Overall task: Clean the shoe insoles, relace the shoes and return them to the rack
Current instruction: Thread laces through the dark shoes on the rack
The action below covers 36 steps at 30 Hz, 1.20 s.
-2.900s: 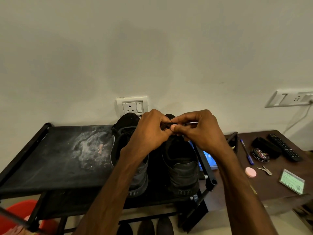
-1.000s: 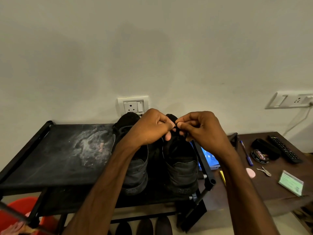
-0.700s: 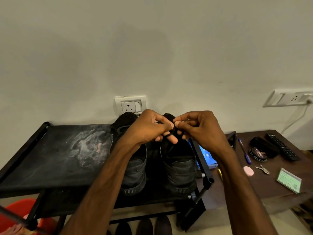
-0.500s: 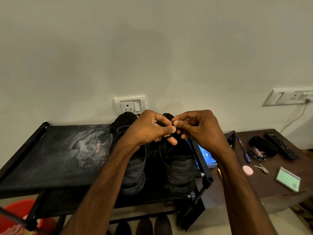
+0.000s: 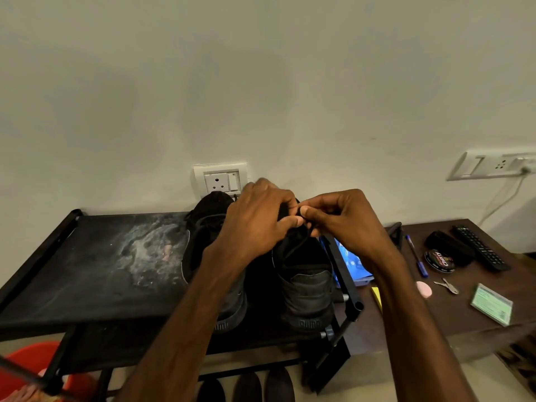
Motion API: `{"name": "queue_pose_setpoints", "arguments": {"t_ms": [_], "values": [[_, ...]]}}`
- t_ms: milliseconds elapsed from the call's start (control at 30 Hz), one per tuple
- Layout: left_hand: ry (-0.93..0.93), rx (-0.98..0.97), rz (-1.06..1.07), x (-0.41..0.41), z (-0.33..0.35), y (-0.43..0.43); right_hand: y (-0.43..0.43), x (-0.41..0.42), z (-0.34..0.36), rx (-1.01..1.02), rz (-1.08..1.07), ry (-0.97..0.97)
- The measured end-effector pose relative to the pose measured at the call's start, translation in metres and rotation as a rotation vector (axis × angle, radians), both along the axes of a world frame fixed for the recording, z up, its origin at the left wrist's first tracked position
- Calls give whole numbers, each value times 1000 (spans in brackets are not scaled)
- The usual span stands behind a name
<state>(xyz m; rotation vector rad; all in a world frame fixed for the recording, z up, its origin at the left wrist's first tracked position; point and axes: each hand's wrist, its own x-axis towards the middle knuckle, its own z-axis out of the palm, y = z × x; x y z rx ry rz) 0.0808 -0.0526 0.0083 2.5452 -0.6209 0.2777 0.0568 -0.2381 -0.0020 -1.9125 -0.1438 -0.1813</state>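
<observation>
1. Black shoes point(image 5: 310, 291) stand on the rack's point(image 5: 87, 271) dust-smeared top.
2. Above the rack, left hand point(image 5: 258, 224) and right hand point(image 5: 345, 224) pinch a lace point(image 5: 298, 246), fingers curled.
3. Right of the rack, a table point(image 5: 464, 335); behind it, a wall socket point(image 5: 221, 181).

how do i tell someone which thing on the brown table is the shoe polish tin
Look at the brown table right of the black shoe rack. Toward its back, between the blue pen and the long black remote, lies the shoe polish tin. It is the only round, flat black thing there, with lettering on its lid.
</observation>
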Motion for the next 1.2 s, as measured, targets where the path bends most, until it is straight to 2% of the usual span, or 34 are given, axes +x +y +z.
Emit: {"name": "queue_pose_setpoints", "arguments": {"t_ms": [100, 267, 433, 667, 833, 967, 1067, 1200], "values": [[34, -79, -56, 1, -1, -3, -1, 1, -2, 33, -10, 40], [-23, -78, -68, 2, 2, -5, 2, 2, -4, 141, -54, 106], [-63, -61, -80, 1, 2, -5, 1, 1, -3, 136, -73, 105], [-81, -148, -116, 0, 3, -2, 0, 3, -1, 19, -17, 65], [-183, -92, -144, 0, 2, -3, -4, 6, 0, -148, 55, 51], [-178, -83, -93, 0, 1, -2, -4, 11, -5, -301, 55, 73], [-151, -44, -88, 3, -3, -1, -3, 10, -7, -323, 57, 76], [-110, 34, -72, 5, -7, 0, 3, 8, -6, -336, -46, 8]]}}
